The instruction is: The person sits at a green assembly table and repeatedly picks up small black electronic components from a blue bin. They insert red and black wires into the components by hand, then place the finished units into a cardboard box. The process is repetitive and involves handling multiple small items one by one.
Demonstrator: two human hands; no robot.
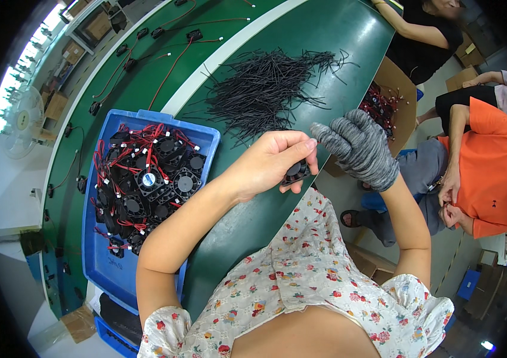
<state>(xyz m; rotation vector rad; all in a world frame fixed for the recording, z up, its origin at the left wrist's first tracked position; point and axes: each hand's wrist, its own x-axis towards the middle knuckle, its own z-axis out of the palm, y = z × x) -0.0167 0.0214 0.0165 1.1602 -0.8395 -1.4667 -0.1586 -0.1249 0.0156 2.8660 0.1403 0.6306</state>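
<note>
My left hand point(268, 164) is bare and grips a small black square fan point(296, 172) between thumb and fingers, just above the edge of the green table point(325, 36). My right hand point(360, 146) wears a grey knitted glove; its fingertips meet the left hand's fingertips at about the fan's top, and whether it pinches a wire there I cannot tell. A blue tray point(202, 140) to my left is full of several black fans with red and black leads. A heap of thin black wires point(268, 89) lies on the table beyond my hands.
A cardboard box point(396, 80) with more fans stands off the table's right edge. A person in an orange shirt point(492, 173) sits at the right, another in black point(426, 36) farther back. Loose fans with red leads point(170, 65) lie on the far table. A floor fan point(24, 119) stands at left.
</note>
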